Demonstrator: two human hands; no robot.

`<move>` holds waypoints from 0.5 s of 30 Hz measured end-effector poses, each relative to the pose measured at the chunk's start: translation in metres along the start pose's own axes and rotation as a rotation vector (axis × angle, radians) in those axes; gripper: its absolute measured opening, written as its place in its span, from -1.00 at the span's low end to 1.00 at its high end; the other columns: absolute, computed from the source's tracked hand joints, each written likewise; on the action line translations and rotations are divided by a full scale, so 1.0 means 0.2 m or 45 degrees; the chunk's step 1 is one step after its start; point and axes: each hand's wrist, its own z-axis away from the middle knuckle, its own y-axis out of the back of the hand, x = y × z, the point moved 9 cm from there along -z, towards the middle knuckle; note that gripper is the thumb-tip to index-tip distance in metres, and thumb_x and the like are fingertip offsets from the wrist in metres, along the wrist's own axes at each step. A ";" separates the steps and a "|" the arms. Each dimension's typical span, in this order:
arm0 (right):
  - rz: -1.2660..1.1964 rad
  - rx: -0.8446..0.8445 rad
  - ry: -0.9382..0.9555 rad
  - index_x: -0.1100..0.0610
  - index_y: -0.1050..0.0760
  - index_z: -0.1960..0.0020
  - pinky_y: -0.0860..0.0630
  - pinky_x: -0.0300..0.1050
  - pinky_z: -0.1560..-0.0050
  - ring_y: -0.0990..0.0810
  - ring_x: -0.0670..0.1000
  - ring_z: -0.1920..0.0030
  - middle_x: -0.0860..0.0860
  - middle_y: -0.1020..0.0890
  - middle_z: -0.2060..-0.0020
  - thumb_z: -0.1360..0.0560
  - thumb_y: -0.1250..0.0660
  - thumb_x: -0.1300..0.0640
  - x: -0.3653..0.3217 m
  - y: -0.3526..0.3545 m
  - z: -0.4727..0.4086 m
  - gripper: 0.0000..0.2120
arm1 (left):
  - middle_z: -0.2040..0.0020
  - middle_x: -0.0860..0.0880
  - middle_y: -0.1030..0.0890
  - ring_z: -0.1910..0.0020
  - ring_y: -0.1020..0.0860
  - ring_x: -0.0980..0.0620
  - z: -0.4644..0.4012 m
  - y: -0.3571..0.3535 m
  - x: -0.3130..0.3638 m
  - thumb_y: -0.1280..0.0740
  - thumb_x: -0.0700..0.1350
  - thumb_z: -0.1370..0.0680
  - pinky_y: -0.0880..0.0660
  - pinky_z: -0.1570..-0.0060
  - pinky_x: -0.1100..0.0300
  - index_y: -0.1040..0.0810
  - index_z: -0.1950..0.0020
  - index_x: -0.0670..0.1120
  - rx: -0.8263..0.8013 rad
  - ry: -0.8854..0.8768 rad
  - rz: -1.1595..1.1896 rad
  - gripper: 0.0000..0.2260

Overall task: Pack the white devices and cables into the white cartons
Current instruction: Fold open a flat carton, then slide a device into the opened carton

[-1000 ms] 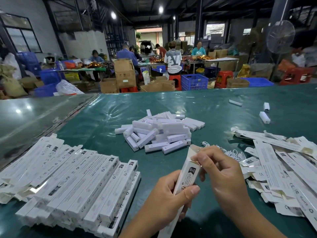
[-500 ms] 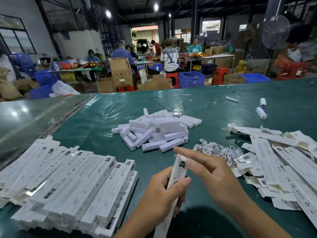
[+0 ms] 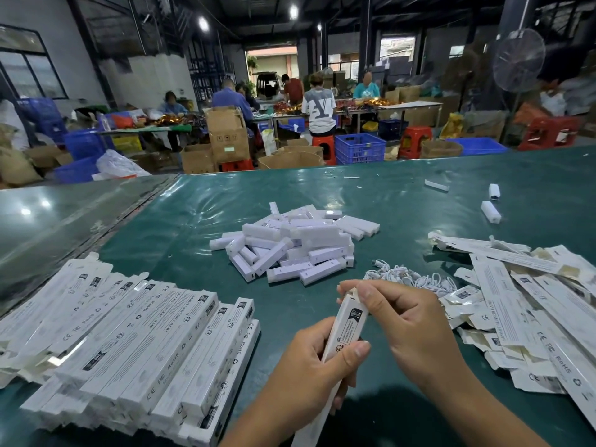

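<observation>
left hand (image 3: 317,359): wrapped round the middle of a long white carton (image 3: 346,324), thumb across its printed face
right hand (image 3: 403,317): fingertips pinching the carton's top end
carton: tilted upright, near centre, held above the green table (image 3: 403,191)
devices (image 3: 290,243): loose white pile, centre, beyond the hands
cables (image 3: 406,275): small white tangle just right of the devices
packed cartons (image 3: 129,343): rows, near left
flat cartons (image 3: 529,304): scattered heap, right

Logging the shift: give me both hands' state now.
Left hand: grips the long white printed carton around its middle.
Right hand: pinches that carton's top end.
</observation>
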 end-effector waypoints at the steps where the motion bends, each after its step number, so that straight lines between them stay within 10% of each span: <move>1: 0.032 -0.005 0.017 -0.10 -0.73 -0.02 -0.58 -0.29 0.08 -0.73 -0.07 0.08 -0.12 -0.76 0.13 -0.57 -0.32 -0.08 0.00 0.00 0.00 -0.79 | 0.36 -0.06 -0.56 0.53 -0.43 -0.02 0.00 0.00 0.00 -0.43 0.20 -0.51 -0.41 0.50 0.23 -0.52 0.09 0.02 0.000 -0.003 -0.007 -0.73; 10: 0.196 -0.134 0.208 -0.11 -0.64 -0.25 -0.49 -0.42 -0.14 -0.65 -0.22 -0.17 -0.29 -0.68 -0.12 -0.55 -0.32 0.03 -0.05 -0.04 0.02 -0.71 | 0.36 -0.09 -0.54 0.53 -0.42 -0.04 0.00 0.02 0.01 -0.43 0.16 -0.52 -0.40 0.52 0.21 -0.52 0.06 -0.09 0.013 -0.002 0.033 -0.69; 15: -0.002 -0.286 0.035 -0.17 -0.59 -0.32 -0.57 -0.26 -0.10 -0.71 -0.05 -0.07 -0.05 -0.74 -0.05 -0.54 -0.31 0.13 0.01 -0.07 0.01 -0.60 | 0.35 -0.10 -0.54 0.52 -0.43 -0.05 0.00 0.03 0.01 -0.40 0.14 -0.55 -0.37 0.57 0.22 -0.51 -0.08 -0.17 0.030 0.031 0.069 -0.63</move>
